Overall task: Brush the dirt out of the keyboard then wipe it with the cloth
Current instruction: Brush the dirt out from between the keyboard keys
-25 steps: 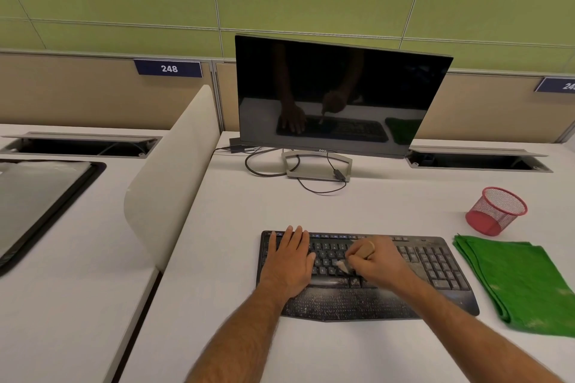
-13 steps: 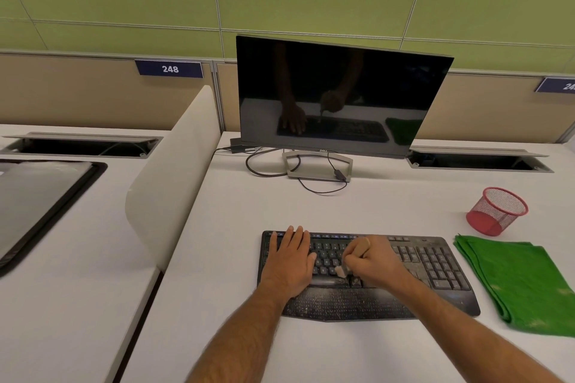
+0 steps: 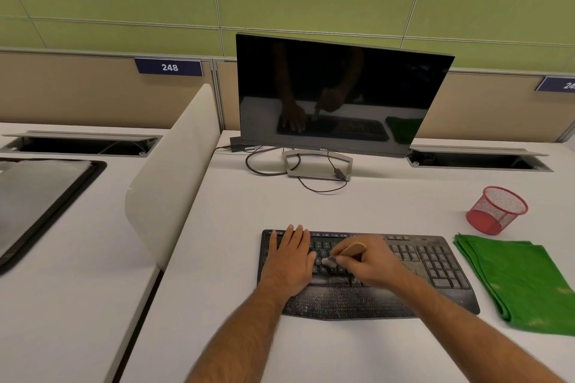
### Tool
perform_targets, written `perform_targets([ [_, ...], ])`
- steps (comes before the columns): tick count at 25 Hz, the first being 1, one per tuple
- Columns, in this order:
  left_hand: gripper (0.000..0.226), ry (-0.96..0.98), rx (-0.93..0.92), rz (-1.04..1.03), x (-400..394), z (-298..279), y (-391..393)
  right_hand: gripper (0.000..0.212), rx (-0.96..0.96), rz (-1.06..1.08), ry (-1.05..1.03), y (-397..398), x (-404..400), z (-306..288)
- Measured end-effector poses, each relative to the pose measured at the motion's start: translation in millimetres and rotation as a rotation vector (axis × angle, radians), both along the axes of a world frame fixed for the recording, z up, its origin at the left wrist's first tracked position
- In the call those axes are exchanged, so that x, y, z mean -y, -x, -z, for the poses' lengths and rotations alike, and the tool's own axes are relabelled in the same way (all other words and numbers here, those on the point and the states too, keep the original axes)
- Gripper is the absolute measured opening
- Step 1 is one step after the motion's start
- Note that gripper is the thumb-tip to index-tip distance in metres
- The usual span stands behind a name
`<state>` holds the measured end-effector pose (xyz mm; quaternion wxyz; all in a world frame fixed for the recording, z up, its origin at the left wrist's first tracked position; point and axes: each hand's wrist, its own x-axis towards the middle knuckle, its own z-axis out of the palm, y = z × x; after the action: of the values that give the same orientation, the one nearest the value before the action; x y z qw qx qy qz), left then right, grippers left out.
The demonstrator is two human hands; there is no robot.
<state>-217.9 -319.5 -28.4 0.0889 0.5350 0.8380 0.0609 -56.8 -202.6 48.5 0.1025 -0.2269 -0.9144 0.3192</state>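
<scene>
left hand (image 3: 291,261) flat on keyboard (image 3: 435,261) | right hand (image 3: 370,264) grip clamped on brush (image 3: 350,250)

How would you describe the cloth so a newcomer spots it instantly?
Start at the monitor, then drop to the keyboard in front of it. The cloth lies flat, folded, just right of the keyboard, below the red mesh cup. It is the only green thing on the desk.

One keyboard (image 3: 435,261). One brush (image 3: 348,252). One green cloth (image 3: 522,283). One red mesh cup (image 3: 497,210). One monitor (image 3: 342,93). Two hands: left hand (image 3: 289,261), right hand (image 3: 373,264). Two desk cable hatches (image 3: 81,143) (image 3: 476,160). Two number plates (image 3: 169,67) (image 3: 557,84). One divider panel (image 3: 174,171).
</scene>
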Motion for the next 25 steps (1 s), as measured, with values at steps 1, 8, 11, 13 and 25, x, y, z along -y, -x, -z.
perform_targets([
  [1,0.062,0.000,0.001,0.000,0,0,0,0.012,0.041,-0.050,-0.001,-1,1,0],
  [8,0.060,-0.006,-0.005,0.005,1,-1,-1,0.015,0.073,-0.101,0.130,-8,-4,-9],
  [11,0.060,0.006,-0.011,0.003,0,-2,-2,0.011,0.050,-0.131,0.041,-10,-1,-6],
  [13,0.060,0.008,-0.011,0.002,0,-2,-2,0.009,0.088,-0.159,0.053,-11,1,-3],
  [25,0.061,-0.021,0.002,-0.004,1,0,-2,0.010,0.078,-0.055,0.118,-24,-15,-5],
])
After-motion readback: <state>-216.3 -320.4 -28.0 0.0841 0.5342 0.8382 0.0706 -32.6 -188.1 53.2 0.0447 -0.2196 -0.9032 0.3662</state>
